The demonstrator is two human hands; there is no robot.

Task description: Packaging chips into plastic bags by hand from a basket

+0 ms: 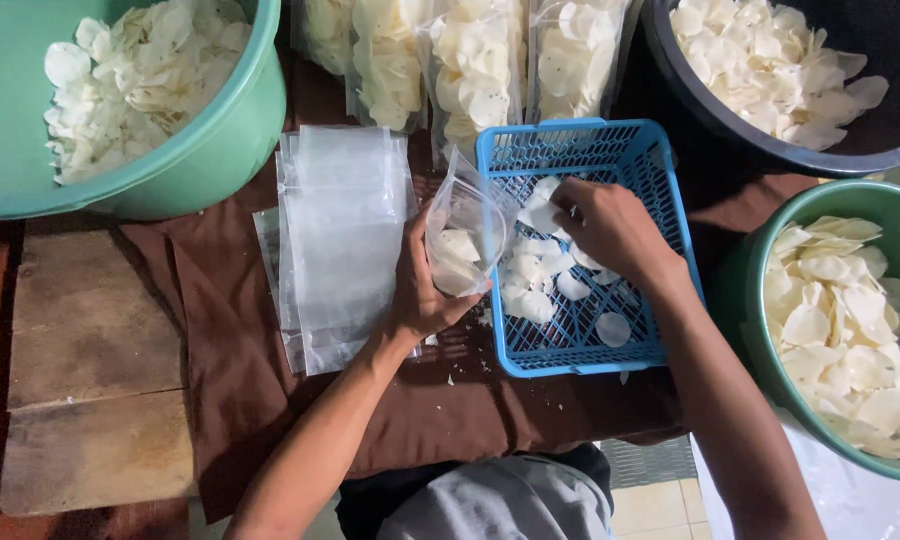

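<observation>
Left hand (425,290) holds 1 bag (462,225) | right hand (610,225) in 1 basket (660,180)

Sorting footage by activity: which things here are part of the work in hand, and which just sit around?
In hand: left hand holding clear bag; right hand in blue basket of white chips.
Around: empty bag stack, filled bags, three tubs, wooden boards.
</observation>
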